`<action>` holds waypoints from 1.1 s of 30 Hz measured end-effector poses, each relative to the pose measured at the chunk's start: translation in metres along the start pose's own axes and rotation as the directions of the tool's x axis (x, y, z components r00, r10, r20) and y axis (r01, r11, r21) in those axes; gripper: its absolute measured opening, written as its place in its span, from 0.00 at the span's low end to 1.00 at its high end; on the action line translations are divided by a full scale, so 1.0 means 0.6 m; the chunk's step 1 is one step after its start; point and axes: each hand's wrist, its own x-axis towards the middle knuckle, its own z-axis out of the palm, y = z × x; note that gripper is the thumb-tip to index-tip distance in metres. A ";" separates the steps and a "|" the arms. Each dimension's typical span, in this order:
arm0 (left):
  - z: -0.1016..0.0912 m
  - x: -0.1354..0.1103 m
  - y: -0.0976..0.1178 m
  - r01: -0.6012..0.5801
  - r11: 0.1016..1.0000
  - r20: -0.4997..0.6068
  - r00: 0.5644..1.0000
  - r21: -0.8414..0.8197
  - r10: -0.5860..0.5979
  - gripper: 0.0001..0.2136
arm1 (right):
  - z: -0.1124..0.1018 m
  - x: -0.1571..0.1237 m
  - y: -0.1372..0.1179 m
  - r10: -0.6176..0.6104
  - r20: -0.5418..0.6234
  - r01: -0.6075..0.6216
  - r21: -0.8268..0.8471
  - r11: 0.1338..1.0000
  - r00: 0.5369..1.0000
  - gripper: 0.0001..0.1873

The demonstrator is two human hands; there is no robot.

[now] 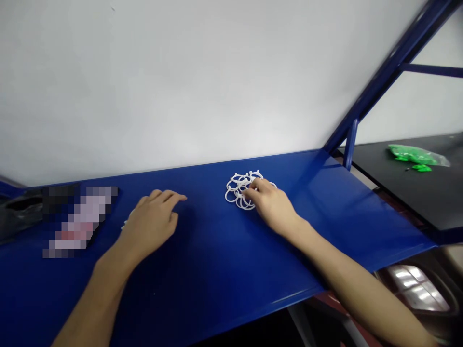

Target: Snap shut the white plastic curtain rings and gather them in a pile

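A heap of several white plastic rings [238,189] lies near the back of the blue shelf [217,250]. My right hand [269,202] rests on the right side of the heap, fingers curled down onto the rings; whether it grips one is hidden. My left hand [154,221] hovers palm down over the shelf to the left, fingers stretched forward and slightly apart. A bit of white [125,225] peeks out beneath its wrist side; I cannot make out what it is.
A blurred dark object [77,219] lies at the shelf's left. A white wall stands behind. A blue metal frame post [379,82] rises at right, beside a black surface [408,193] bearing a bag of green parts [415,156].
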 end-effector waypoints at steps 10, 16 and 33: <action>0.011 -0.003 -0.045 0.096 0.995 0.179 0.979 0.009 -0.096 0.13 | -0.007 0.001 0.053 -0.048 0.147 0.031 0.114 0.993 0.988 0.06; 0.013 0.002 -0.039 0.094 0.995 0.104 0.990 0.018 -0.096 0.12 | -0.004 0.002 0.053 -0.059 0.076 0.049 0.116 0.992 0.995 0.04; -0.005 0.010 0.058 0.051 0.940 -0.425 0.883 -0.337 -0.200 0.07 | 0.028 -0.011 -0.034 -0.153 -0.213 0.238 0.469 0.851 0.965 0.14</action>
